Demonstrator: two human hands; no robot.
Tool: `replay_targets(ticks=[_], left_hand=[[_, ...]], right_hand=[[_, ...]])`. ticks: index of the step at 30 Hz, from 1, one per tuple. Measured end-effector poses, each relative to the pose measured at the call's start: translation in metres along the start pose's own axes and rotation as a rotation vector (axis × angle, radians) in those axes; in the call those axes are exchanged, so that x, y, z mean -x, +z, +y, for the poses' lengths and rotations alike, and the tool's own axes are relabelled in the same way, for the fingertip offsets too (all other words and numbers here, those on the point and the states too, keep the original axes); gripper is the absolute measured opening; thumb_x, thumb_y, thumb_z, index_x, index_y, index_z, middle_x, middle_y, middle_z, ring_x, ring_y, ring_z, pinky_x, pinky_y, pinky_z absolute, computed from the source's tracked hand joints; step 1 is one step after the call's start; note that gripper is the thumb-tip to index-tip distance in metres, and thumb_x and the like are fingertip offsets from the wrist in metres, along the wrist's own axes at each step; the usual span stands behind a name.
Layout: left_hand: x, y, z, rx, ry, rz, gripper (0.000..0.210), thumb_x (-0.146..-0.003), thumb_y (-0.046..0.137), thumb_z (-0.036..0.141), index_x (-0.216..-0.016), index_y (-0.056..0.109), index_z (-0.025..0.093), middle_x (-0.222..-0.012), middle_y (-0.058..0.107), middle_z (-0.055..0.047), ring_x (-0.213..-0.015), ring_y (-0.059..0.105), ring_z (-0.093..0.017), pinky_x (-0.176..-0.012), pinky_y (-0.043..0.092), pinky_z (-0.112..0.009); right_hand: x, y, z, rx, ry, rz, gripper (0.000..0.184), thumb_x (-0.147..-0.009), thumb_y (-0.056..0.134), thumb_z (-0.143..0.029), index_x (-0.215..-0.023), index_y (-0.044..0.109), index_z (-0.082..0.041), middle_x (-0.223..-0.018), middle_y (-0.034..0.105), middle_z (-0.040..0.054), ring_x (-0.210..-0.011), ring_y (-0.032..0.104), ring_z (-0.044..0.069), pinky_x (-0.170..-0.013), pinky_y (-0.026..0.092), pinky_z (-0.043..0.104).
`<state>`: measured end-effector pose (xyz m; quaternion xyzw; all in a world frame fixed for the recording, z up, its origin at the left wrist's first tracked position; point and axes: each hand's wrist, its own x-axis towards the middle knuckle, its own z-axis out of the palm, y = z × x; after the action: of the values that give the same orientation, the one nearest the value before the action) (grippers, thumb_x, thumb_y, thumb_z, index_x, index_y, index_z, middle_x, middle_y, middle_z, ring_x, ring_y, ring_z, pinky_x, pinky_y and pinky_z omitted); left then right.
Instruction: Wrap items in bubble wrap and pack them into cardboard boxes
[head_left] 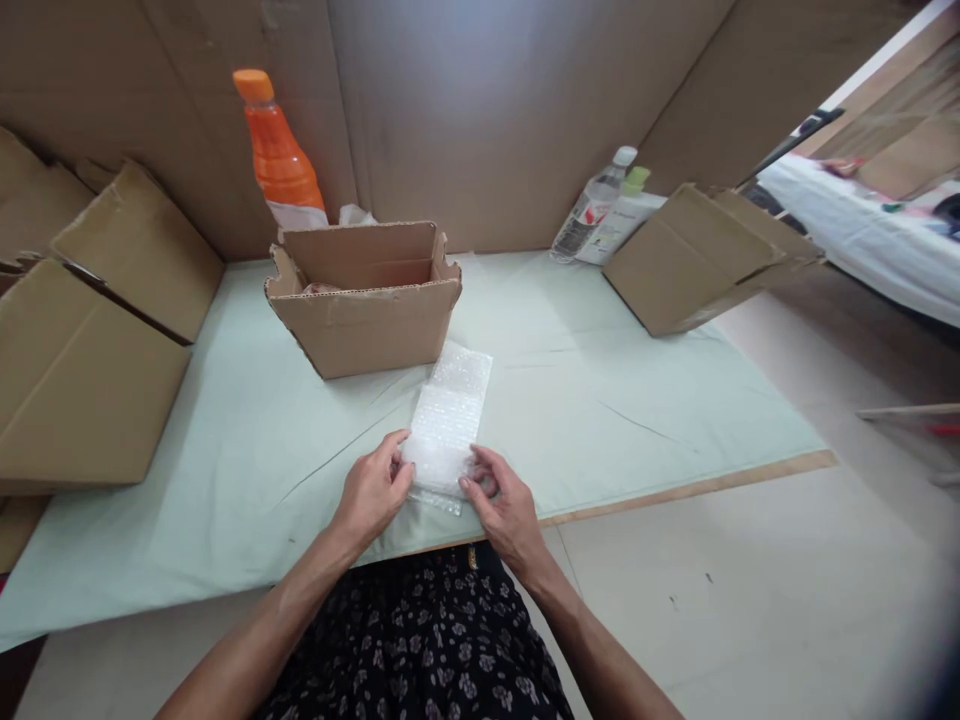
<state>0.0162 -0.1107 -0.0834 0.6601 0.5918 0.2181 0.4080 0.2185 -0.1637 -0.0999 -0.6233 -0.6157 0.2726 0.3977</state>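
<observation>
A strip of clear bubble wrap (450,405) lies on the pale green cloth, its near end layered and its far end reaching the corner of an open cardboard box (367,325). My left hand (376,482) pinches the left edge of the near end between thumb and fingers. On the opposite edge, my right hand (504,500) grips the wrap with its thumb and curled fingers. Whether anything lies inside the folded layers cannot be made out.
Larger cardboard boxes (82,390) stand at the left. Behind the open box is an orange bottle (281,155). A clear bottle (592,210) and another cardboard box (697,255) are at the back right. Cardboard panels (487,120) wall the back of the cloth-covered table (570,390).
</observation>
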Motion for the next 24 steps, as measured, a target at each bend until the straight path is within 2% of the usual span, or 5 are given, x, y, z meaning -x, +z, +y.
replay_targets(ticks=[4,10,15,20,24], left_hand=[[-0.015,-0.002,-0.001,-0.190,0.029,-0.037,0.047,-0.085,0.051,0.022,-0.132,0.055,0.018,-0.075,0.065,0.002,-0.064,0.057,-0.015,-0.066,0.042,-0.026],[-0.033,-0.010,0.004,-0.295,0.132,-0.124,0.051,-0.083,0.055,0.020,-0.133,0.055,0.020,-0.080,0.067,0.001,-0.070,0.059,-0.016,-0.069,0.045,-0.027],[-0.014,-0.022,-0.010,-0.231,0.279,0.025,0.044,-0.087,0.053,0.022,-0.130,0.056,0.021,-0.119,0.063,-0.009,-0.100,0.062,-0.021,-0.091,0.051,-0.036],[0.019,-0.026,-0.020,-0.211,0.597,-0.056,0.072,-0.079,0.055,0.011,-0.148,0.038,0.025,-0.150,0.045,-0.013,-0.141,0.036,-0.032,-0.114,0.035,-0.054],[0.021,-0.013,-0.015,-0.136,0.515,-0.120,0.060,-0.088,0.048,0.014,-0.147,0.040,0.023,-0.116,0.067,-0.010,-0.110,0.059,-0.025,-0.097,0.048,-0.045]], right_hand=[[0.016,-0.003,-0.006,0.203,-0.242,0.187,0.033,-0.092,0.056,-0.020,-0.123,0.061,-0.026,-0.105,0.064,0.0100,-0.091,0.062,0.024,-0.079,0.053,0.042],[0.014,0.010,-0.015,0.467,-0.408,-0.153,0.026,-0.090,0.061,-0.021,-0.115,0.063,-0.021,-0.117,0.065,0.0120,-0.102,0.057,0.029,-0.079,0.047,0.044],[-0.002,0.018,-0.005,0.541,-0.515,-0.177,0.023,-0.096,0.048,-0.012,-0.107,0.066,-0.018,-0.104,0.070,0.0112,-0.092,0.059,0.025,-0.075,0.043,0.040],[-0.022,0.001,-0.009,0.346,-0.466,-0.300,0.020,-0.095,0.050,-0.012,-0.097,0.068,-0.021,-0.090,0.073,0.0048,-0.082,0.064,0.020,-0.078,0.044,0.036],[-0.028,-0.015,-0.018,0.199,-0.323,-0.424,0.019,-0.097,0.050,-0.021,-0.097,0.069,-0.024,-0.089,0.075,0.0010,-0.082,0.067,0.018,-0.079,0.048,0.033]])
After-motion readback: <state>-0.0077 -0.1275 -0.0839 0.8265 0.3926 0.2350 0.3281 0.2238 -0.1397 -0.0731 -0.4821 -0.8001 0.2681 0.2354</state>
